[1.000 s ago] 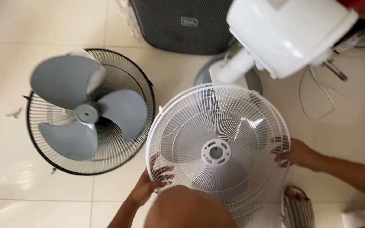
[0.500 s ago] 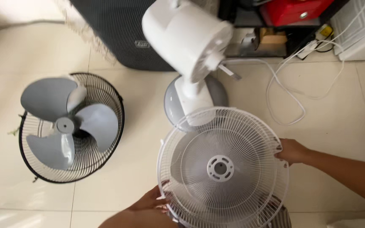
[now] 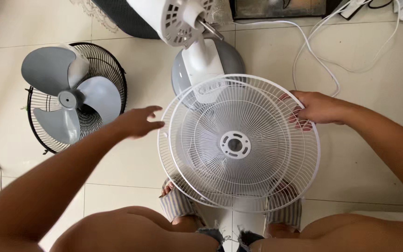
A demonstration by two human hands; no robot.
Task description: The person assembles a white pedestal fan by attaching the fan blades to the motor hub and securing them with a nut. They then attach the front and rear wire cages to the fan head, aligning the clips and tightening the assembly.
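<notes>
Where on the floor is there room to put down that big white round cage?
Bare tile lies right of the white grille, below the white cord. A narrower strip lies between the black grille holding the grey blade and the white grille. Crowded: the fan base ahead, and the feet below.

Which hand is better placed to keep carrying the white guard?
Right. The right hand grips the white guard at its rim; the left hand is open, beside the rim, probably not touching.
</notes>
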